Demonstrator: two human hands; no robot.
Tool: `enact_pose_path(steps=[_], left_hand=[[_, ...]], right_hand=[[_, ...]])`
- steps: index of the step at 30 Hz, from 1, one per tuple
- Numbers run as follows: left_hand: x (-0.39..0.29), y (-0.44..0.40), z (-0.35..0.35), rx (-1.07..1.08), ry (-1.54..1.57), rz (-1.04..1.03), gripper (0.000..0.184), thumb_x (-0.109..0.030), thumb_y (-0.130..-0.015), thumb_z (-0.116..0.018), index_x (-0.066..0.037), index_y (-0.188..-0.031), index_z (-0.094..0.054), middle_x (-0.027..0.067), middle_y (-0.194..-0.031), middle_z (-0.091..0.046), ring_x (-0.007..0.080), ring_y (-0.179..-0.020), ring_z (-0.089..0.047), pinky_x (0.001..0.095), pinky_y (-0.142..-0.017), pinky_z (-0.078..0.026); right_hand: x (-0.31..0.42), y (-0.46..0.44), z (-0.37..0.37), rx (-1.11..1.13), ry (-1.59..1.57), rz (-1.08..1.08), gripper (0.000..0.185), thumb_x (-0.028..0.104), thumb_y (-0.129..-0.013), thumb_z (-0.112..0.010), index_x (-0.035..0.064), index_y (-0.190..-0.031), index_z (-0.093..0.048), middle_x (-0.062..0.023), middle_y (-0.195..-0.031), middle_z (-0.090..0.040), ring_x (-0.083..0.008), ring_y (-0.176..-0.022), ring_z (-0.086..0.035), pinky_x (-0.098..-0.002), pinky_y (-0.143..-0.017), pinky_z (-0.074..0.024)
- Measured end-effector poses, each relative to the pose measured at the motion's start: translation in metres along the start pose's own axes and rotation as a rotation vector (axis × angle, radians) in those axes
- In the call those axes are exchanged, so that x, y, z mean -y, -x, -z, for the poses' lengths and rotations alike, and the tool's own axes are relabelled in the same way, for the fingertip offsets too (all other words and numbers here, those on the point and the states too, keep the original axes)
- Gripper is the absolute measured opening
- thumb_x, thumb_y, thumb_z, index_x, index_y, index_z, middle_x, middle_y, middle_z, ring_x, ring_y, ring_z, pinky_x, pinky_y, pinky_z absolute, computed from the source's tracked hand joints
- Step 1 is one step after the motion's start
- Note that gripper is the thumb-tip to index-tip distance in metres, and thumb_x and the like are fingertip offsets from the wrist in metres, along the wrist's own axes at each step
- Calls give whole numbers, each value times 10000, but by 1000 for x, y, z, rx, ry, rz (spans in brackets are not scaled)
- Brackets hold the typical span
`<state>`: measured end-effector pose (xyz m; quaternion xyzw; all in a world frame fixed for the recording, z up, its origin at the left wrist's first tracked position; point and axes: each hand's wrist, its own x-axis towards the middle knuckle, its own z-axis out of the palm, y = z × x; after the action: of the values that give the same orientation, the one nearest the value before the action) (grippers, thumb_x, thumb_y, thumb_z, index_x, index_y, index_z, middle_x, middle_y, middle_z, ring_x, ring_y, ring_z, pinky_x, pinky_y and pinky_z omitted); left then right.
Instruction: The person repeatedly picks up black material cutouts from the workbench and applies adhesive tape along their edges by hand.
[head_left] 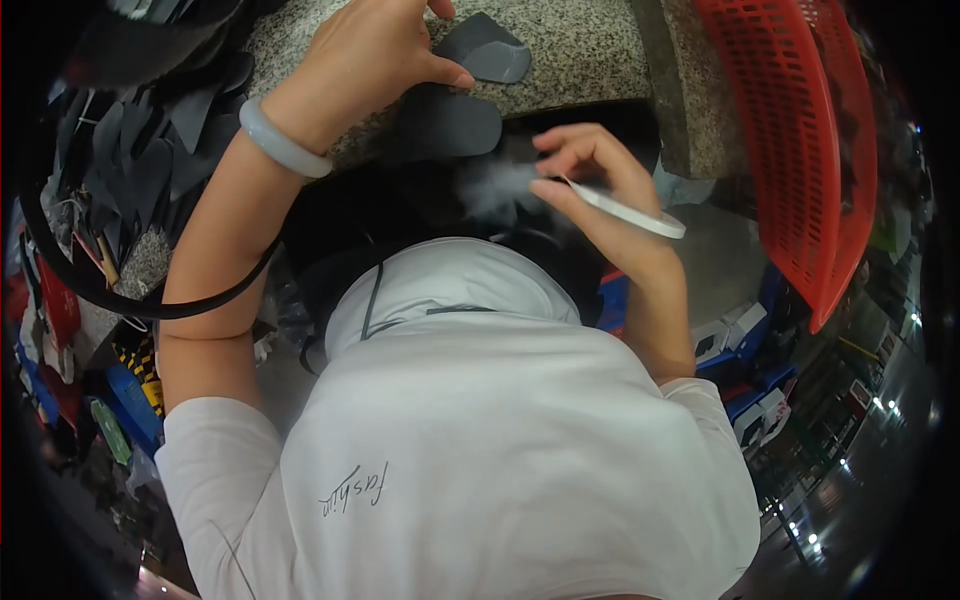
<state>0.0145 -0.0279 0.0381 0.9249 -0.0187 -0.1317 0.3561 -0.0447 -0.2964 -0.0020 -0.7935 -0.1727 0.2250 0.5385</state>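
Observation:
My left hand (385,55), with a pale bracelet on the wrist, is over the speckled stone worktop (580,50). Its thumb and forefinger are apart, and some fingers are cut off by the top of the view. Near the thumb tip lies a dark grey flat piece with a rounded end (455,122), at the worktop's front edge. Just beyond is another dark grey piece (485,50) with a lighter grey patch. My right hand (605,185) pinches a slim tool with a white handle (635,214); its working end is not clear. A whitish blur hangs left of the fingertips.
Many dark flat pieces (150,150) are heaped at the left. A black hose or cable (150,308) loops past my left forearm. Red perforated baskets (775,120) stand at the right, above blue crates with white boxes (740,330). My lap is below the worktop edge.

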Motion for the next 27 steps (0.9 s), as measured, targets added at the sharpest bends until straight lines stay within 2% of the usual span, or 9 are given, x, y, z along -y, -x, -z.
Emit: enact_pose_path(steps=[1,3,4,6,10,12,18,25,27], left_hand=[[1,-1,0,-2,-5,0,389,-153,-683,-923,-15,-923,-650,146,-853,-680,281,-793,-675,367,-705,-526],[7,0,-7,39,-144,-15,267,-195,-808,-848,-33,-951,-691,15,-880,-629,123,-791,-626,272,-695,-519],[13,0,-12,43,-141,-12,267,-195,-808,-848,-33,-951,-691,15,-880,-629,123,-791,-626,272,-695,-519],[22,4,-17,-67,111,-163,418,-176,-683,-926,-6,-942,-646,131,-869,-700,283,-787,-679,371,-707,-531],[18,8,-19,33,233,43,474,-187,-689,-930,-5,-1019,-642,140,-892,-704,296,-817,-681,368,-719,-535],[34,5,-38,-95,395,-244,276,-136,-827,-841,-14,-1024,-693,-10,-881,-639,69,-799,-601,226,-712,-478],[19,16,-27,143,575,-18,304,-285,-935,-756,-1,-1039,-740,-13,-783,-633,59,-793,-590,207,-750,-436],[17,32,-30,179,690,-79,273,-275,-970,-707,-6,-969,-753,-23,-793,-610,57,-756,-561,221,-720,-425],[19,34,-30,106,665,-242,292,-244,-932,-742,33,-849,-697,-6,-739,-579,58,-675,-554,213,-629,-445]], right_hand=[[7,-9,-2,-14,-21,55,213,1,-850,-776,41,-995,-625,-111,-1224,-632,-127,-986,-648,-255,-859,-521],[8,-23,-7,-48,-54,139,210,-15,-865,-760,39,-1025,-634,-107,-1211,-646,-120,-980,-648,-244,-866,-516],[8,-27,-9,-46,-55,134,210,-15,-865,-760,39,-1025,-634,-107,-1211,-646,-120,-980,-648,-244,-866,-516],[8,-35,-11,-111,-50,156,183,-18,-888,-743,28,-1032,-640,-99,-1210,-654,-110,-961,-645,-235,-863,-516],[2,-45,-19,-178,-108,96,143,-1,-908,-736,14,-1028,-659,-81,-1158,-692,-84,-947,-646,-225,-866,-519],[1,-46,-23,-204,-125,93,133,0,-911,-735,15,-1022,-662,-79,-1146,-699,-80,-945,-645,-222,-863,-517],[6,-43,-25,-289,-97,131,133,16,-912,-746,18,-1023,-674,-54,-1079,-715,-73,-914,-644,-208,-824,-512],[15,-50,-17,-356,206,421,145,10,-847,-803,18,-962,-714,-22,-906,-680,-83,-804,-618,-204,-739,-501],[19,-50,-13,-325,216,452,153,12,-820,-823,26,-938,-726,-36,-934,-668,-87,-788,-613,-207,-722,-499]])
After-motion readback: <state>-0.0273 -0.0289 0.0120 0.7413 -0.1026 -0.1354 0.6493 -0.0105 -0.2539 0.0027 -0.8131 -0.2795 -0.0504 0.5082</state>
